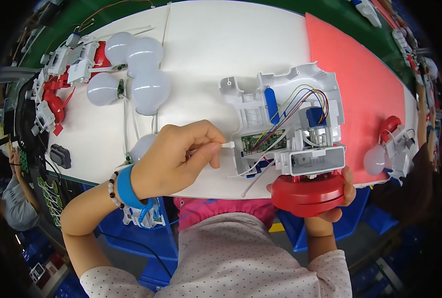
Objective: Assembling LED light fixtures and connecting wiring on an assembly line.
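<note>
Between the thumb and forefinger of my left hand (181,156) is a small white wire connector (228,145), close to the edge of a green circuit board (263,142). That board lies in an opened white plastic housing (300,74) with a blue motor block (315,116) and several coloured wires (294,111). A red round part (308,193) joins the near end of the housing. My right hand (349,188) is wrapped round this red part from the right and below; some of its fingers are hidden underneath. Loose white cables (256,174) hang at the housing's near left.
Several frosted white globes (149,92) with wires lie at the left on the white table (231,30). Red and white assemblies (57,94) crowd the far left edge, with a dark block (60,156) nearby. Another assembly (392,144) sits right, on a red mat (365,89).
</note>
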